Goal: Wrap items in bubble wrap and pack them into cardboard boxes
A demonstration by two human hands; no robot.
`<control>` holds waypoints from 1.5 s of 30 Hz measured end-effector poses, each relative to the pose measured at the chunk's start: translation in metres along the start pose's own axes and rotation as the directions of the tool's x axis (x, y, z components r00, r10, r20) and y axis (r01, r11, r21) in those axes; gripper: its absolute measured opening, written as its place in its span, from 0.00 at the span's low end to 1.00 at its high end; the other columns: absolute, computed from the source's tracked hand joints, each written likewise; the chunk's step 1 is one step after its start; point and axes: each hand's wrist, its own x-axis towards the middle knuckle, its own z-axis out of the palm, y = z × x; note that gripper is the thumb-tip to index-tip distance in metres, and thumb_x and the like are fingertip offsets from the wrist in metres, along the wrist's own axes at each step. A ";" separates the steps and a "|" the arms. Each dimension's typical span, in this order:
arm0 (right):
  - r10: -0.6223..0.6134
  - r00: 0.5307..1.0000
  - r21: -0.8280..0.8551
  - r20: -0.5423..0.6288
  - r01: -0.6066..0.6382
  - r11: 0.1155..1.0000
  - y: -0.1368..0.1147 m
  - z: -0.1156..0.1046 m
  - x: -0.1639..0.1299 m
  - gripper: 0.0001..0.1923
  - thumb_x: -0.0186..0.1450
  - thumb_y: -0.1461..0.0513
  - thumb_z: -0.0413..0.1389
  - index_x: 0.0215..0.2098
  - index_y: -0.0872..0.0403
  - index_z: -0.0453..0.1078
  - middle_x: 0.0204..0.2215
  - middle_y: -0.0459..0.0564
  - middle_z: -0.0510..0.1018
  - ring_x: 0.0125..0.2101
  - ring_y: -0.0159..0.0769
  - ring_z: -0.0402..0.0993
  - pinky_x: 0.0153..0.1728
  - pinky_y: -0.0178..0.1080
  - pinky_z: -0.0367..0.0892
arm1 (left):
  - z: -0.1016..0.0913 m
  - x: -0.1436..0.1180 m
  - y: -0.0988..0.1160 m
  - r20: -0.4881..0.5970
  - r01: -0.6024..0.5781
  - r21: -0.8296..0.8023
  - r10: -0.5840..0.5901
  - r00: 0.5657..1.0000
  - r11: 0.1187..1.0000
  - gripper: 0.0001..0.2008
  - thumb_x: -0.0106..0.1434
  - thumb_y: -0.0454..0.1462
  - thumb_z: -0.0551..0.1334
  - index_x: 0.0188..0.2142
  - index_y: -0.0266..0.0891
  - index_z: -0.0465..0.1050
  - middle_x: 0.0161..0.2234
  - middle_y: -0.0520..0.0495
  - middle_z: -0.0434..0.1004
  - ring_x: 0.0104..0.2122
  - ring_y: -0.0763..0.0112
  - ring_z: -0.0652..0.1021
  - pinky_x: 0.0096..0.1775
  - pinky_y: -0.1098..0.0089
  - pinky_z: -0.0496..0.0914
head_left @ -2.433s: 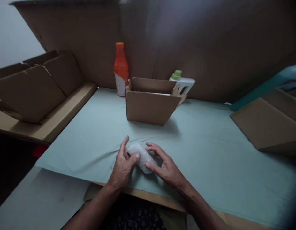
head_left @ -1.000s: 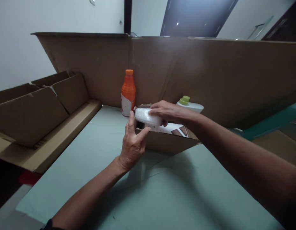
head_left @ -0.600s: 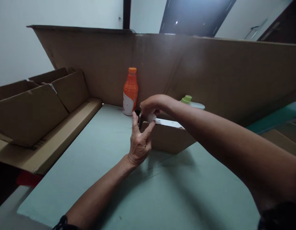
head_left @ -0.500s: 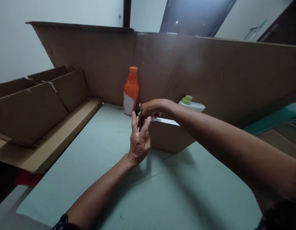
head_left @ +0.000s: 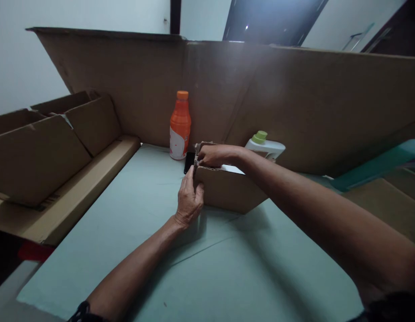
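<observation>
A small open-topped cardboard box (head_left: 232,190) stands on the pale green tabletop, with something white showing inside along its rim. My left hand (head_left: 189,199) grips its near left corner, fingers along the left side and thumb against the front. Reaching over the top, my right hand (head_left: 212,155) has its bent fingers at the inner side of the left wall; the fingertips are partly hidden, and I cannot make out what they hold. A flat black object (head_left: 189,163) lies just beyond the box's left end. Behind it stands an orange bottle (head_left: 181,120) with an orange cap.
A white bottle (head_left: 276,147) with a green cap stands behind the box. Tall cardboard panels (head_left: 143,85) border the back of the green tabletop (head_left: 126,214). Open cardboard boxes (head_left: 42,156) stand at left. A teal object (head_left: 378,163) lies at right by more cardboard.
My left hand has moved slightly down and left, its spread fingers now lying against the box. My right hand has lowered a little into the top, and the box's left edge shows more clearly.
</observation>
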 end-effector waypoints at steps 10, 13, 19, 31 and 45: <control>-0.030 0.919 0.054 -0.393 0.056 0.997 0.003 -0.014 -0.057 0.09 0.66 0.61 0.57 0.38 0.58 0.78 0.30 0.49 0.80 0.28 0.34 0.74 0.31 0.35 0.65 | -0.006 0.001 -0.004 0.049 0.017 0.014 -0.017 0.999 1.000 0.28 0.68 0.38 0.55 0.66 0.39 0.57 0.61 0.35 0.70 0.60 0.57 0.72 0.60 0.53 0.68; 0.101 0.531 0.200 -0.841 0.132 0.971 0.027 0.009 -0.130 0.09 0.66 0.60 0.56 0.37 0.56 0.78 0.29 0.48 0.79 0.30 0.35 0.75 0.33 0.36 0.68 | -0.015 0.005 -0.001 0.091 0.099 -0.027 -0.096 0.991 0.995 0.31 0.66 0.38 0.58 0.67 0.38 0.56 0.62 0.34 0.68 0.60 0.55 0.71 0.60 0.50 0.68; 0.542 0.290 0.598 -0.789 0.154 0.787 0.108 0.120 -0.179 0.20 0.59 0.53 0.61 0.47 0.52 0.72 0.46 0.58 0.79 0.43 0.45 0.77 0.43 0.48 0.73 | -0.024 0.005 0.006 0.215 0.276 -0.154 -0.240 0.947 0.949 0.34 0.61 0.37 0.61 0.66 0.38 0.56 0.62 0.35 0.69 0.60 0.54 0.72 0.59 0.50 0.68; 0.414 0.637 0.665 -0.650 0.213 0.716 0.049 0.201 -0.179 0.25 0.60 0.53 0.59 0.53 0.54 0.66 0.46 0.59 0.79 0.43 0.48 0.77 0.44 0.49 0.73 | -0.089 -0.064 0.064 0.179 0.446 -0.170 -0.417 0.891 0.879 0.29 0.62 0.47 0.66 0.59 0.41 0.65 0.54 0.41 0.76 0.52 0.60 0.77 0.51 0.64 0.71; 0.491 0.501 0.606 -0.713 0.089 0.790 0.055 0.203 -0.238 0.21 0.59 0.53 0.60 0.47 0.54 0.70 0.37 0.54 0.81 0.34 0.44 0.76 0.32 0.44 0.71 | -0.061 -0.086 0.096 0.232 0.416 -0.249 -0.364 0.902 0.874 0.25 0.65 0.46 0.64 0.58 0.41 0.66 0.53 0.41 0.76 0.51 0.64 0.77 0.51 0.67 0.71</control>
